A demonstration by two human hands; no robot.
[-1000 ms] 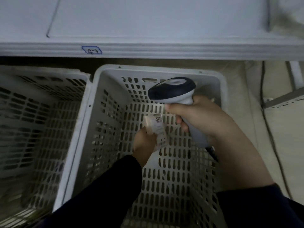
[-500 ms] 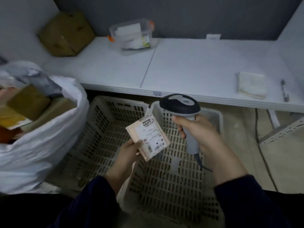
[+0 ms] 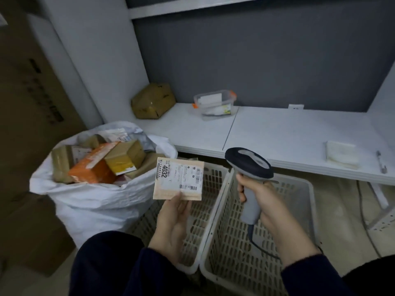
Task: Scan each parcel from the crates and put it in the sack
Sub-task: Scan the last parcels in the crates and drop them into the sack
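Head view: my left hand (image 3: 173, 218) pinches the parcel (image 3: 178, 178) by its lower edge over the crates (image 3: 220, 210). The label is up so the barcode meets the scanner (image 3: 249, 165), gripped by its handle in my right hand (image 3: 263, 199). The sack (image 3: 89, 201) gapes nearby, left, for the drop.

A: Left hand (image 3: 173, 212)?
B: Holding flat parcel (image 3: 179, 178) by lower edge, label "4032" facing up, between sack (image 3: 92, 201) and scanner (image 3: 249, 165).
A: Right hand (image 3: 263, 197)?
B: Wrapped round scanner handle, over right crate (image 3: 233, 242).
A: Sack?
B: Standing open beside left crate (image 3: 198, 221), filled with boxes.
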